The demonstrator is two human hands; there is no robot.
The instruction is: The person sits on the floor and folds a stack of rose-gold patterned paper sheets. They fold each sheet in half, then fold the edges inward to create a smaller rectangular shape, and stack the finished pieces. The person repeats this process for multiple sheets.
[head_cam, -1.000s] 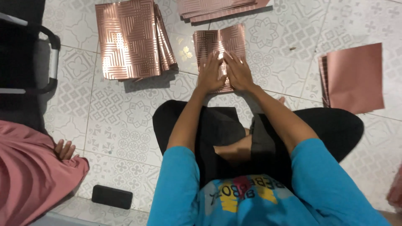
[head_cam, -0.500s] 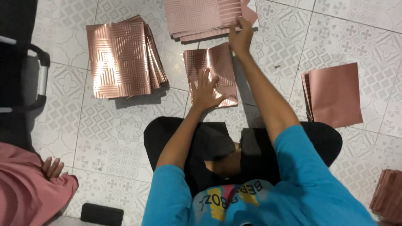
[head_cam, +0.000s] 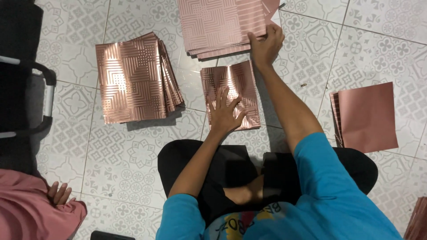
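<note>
The far stack of sheets [head_cam: 222,26] is cut off by the top edge of the frame, and the fingertips of the right hand [head_cam: 265,44] are tucked under its near corner — a sheet edge appears pinched, though the grip itself is hidden. The folded sheet [head_cam: 238,84] is pinned under the left hand [head_cam: 224,113], spread flat and gripping nothing; its long axis runs away from the palm. A glossy, rose-copper, line-patterned surface is noted — a like stack [head_cam: 133,80] lies left of the hand.
</note>
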